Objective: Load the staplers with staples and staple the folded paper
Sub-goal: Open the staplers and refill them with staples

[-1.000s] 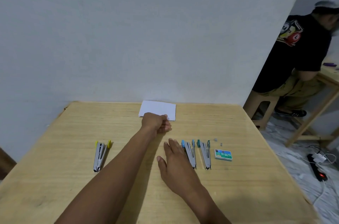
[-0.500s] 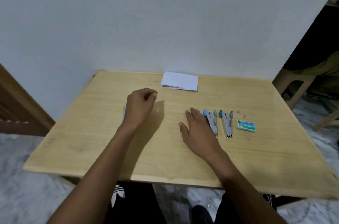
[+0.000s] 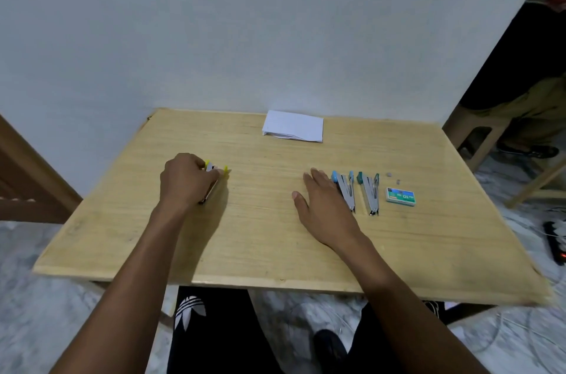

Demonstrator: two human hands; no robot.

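Note:
On the left of the wooden table (image 3: 260, 251), my left hand (image 3: 183, 180) curls over a yellow-tipped stapler (image 3: 218, 173) and covers most of it. My right hand (image 3: 324, 211) lies flat with straight fingers beside a light-blue stapler (image 3: 345, 189), touching its left side. A teal stapler (image 3: 369, 191) lies just right of that one. A green staple box (image 3: 400, 196) sits further right. Folded white paper (image 3: 293, 126) lies at the table's far edge by the wall.
Two small grey bits (image 3: 393, 177) lie beyond the staple box. A person sits on a stool (image 3: 481, 137) at the right. A power strip (image 3: 556, 246) lies on the floor at the right. A wooden piece (image 3: 27, 183) stands at the left.
My left hand drew back from the folded paper, moved left and closed over the yellow stapler. My right hand stayed flat by the blue stapler. The view tilted down.

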